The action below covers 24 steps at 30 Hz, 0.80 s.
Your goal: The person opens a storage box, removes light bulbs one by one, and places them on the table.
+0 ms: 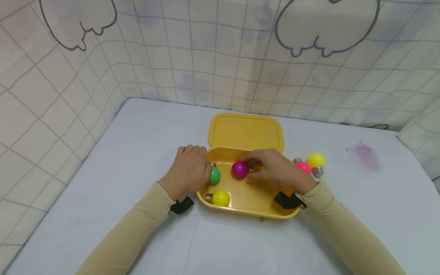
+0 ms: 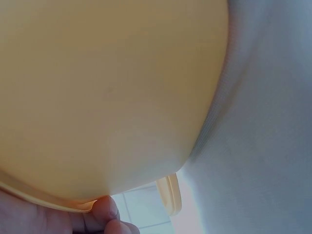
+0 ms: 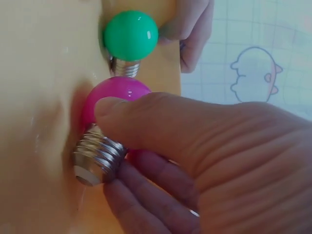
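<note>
A yellow plastic box [image 1: 252, 194] stands on the table. My left hand [image 1: 190, 168] grips its left rim; in the left wrist view the fingers [image 2: 105, 208] bend over the edge of the box wall. Inside the box my right hand [image 1: 271, 164] pinches a magenta light bulb [image 1: 239, 170] between thumb and fingers, its metal screw base [image 3: 100, 153] pointing to the right. Near the left wall lies a green bulb [image 1: 214, 175], partly behind my left thumb. At the front left of the box lies a yellow bulb [image 1: 221, 198]. Something orange [image 1: 288, 190] shows under my right wrist.
Behind the box a yellow lid [image 1: 245, 131] lies flat. Right of the box are a pink bulb [image 1: 304, 167], partly hidden by my right wrist, and another yellow bulb [image 1: 315, 160]. A grid-patterned cloth [image 1: 227, 57] hangs along the table's back edge.
</note>
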### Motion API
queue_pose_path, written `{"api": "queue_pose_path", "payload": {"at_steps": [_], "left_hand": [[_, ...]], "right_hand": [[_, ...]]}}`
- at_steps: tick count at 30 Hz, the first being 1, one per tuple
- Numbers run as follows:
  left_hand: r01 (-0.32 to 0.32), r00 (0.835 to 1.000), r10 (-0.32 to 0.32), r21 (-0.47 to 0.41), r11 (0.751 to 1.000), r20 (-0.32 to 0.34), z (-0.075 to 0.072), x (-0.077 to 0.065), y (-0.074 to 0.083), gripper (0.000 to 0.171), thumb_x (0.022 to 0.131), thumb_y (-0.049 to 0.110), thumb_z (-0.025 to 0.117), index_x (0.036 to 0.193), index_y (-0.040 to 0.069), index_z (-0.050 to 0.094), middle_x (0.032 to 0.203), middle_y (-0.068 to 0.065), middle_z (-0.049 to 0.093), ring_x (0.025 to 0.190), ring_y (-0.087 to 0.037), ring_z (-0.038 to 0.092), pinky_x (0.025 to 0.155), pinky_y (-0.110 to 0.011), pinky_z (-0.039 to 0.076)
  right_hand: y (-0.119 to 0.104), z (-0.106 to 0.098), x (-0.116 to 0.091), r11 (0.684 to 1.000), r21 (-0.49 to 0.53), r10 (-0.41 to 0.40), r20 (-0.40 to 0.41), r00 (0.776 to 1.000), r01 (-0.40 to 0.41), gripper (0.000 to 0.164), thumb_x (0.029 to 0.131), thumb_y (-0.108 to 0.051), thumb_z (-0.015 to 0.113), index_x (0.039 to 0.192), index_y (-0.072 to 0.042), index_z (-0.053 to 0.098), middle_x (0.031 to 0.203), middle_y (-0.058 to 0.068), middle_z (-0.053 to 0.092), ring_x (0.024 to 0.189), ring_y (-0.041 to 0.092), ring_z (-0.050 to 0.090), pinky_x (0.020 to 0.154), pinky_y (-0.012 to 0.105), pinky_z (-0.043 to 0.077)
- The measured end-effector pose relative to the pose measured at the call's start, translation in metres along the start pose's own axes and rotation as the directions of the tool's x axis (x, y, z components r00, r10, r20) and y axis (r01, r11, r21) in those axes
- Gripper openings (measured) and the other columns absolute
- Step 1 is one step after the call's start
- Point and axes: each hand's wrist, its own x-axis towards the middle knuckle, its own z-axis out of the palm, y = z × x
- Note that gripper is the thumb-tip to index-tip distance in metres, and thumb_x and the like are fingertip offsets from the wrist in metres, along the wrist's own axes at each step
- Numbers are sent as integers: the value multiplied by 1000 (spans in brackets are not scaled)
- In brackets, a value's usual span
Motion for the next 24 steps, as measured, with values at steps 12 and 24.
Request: {"api": "queue_pose_path", "payload": {"at_steps": [12,24], "left_hand": [[18,999,-18,5,1000,27,-1,0,1,24,102,27,45,100,4,50,84,-8,49,91,-29,47,97,-47,38],[22,999,-22,-1,1000,32,0,1,1,25,101,28,45,100,3,51,84,-8,49,91,-29,47,97,-47,38]], "right_hand": [[3,2,1,998,54,-27,53,998,24,45,87,-19,83,130,-17,68,117,-2,77,105,13,75,95,35,60],[4,2,0,996,45,-82,69,994,79,43,87,-16,82,128,-18,68,116,-4,74,100,11,71,91,31,60]]}}
